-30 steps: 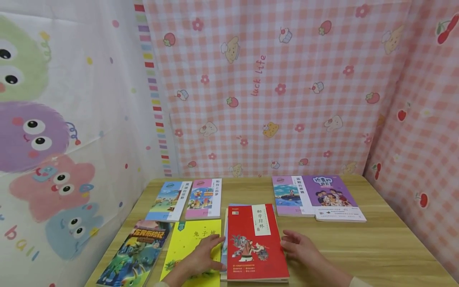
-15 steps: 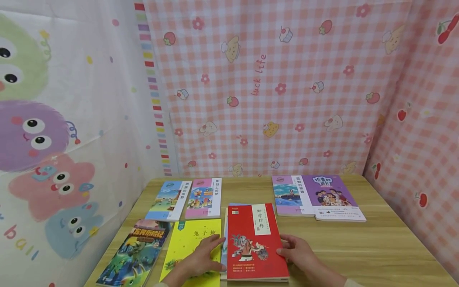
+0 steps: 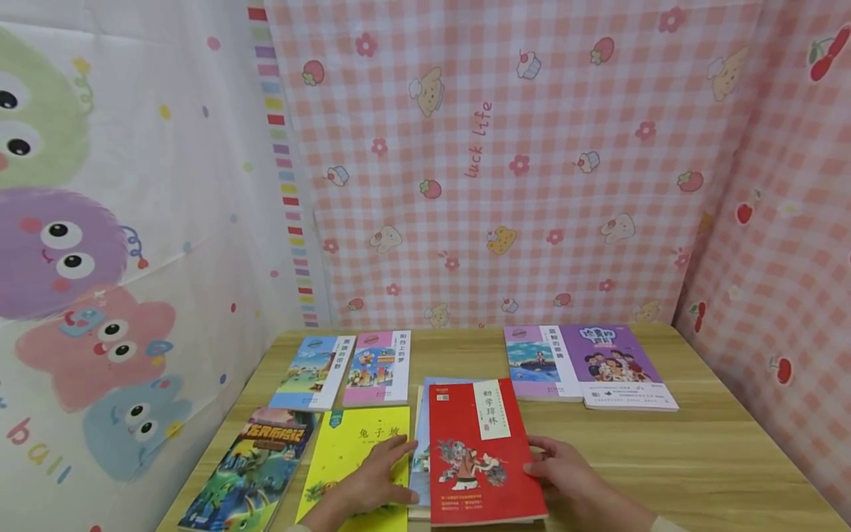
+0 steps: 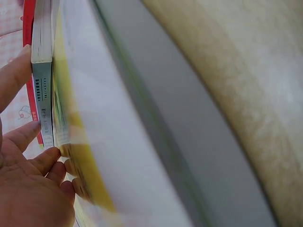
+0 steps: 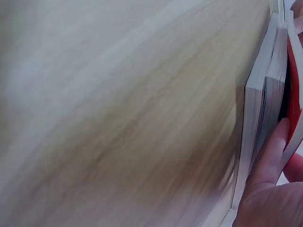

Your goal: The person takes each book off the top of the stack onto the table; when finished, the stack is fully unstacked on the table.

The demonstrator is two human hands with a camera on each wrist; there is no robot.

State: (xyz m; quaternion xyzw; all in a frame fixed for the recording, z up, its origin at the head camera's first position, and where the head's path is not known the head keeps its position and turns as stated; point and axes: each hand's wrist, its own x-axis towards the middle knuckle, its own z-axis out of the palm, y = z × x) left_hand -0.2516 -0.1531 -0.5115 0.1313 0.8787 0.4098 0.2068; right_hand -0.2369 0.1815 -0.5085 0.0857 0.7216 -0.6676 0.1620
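Note:
A red book (image 3: 479,451) lies face up on top of a small stack near the front of the table. My right hand (image 3: 561,469) pinches its right edge, thumb on the cover. In the right wrist view, fingers (image 5: 270,158) reach beneath the red book, and a gap parts it from the books below (image 5: 265,90). Out from its left side shows a light-blue book (image 3: 421,436). My left hand (image 3: 372,476) lies over a yellow book (image 3: 332,451), its fingertips touching the stack's left side. The left wrist view shows those fingers (image 4: 23,137) against the book spine (image 4: 42,99).
A dinosaur-cover book (image 3: 253,469) lies at the front left. Behind it are a blue book (image 3: 309,373) and a pink book (image 3: 377,368). At the back right lie a lilac book (image 3: 537,362) and a purple book (image 3: 614,366), side by side. Curtains surround the wooden table (image 3: 718,458).
My right hand has closed on the red book's right edge. The red book has shifted a little to the right, baring more of the light-blue book. My left hand stays in place.

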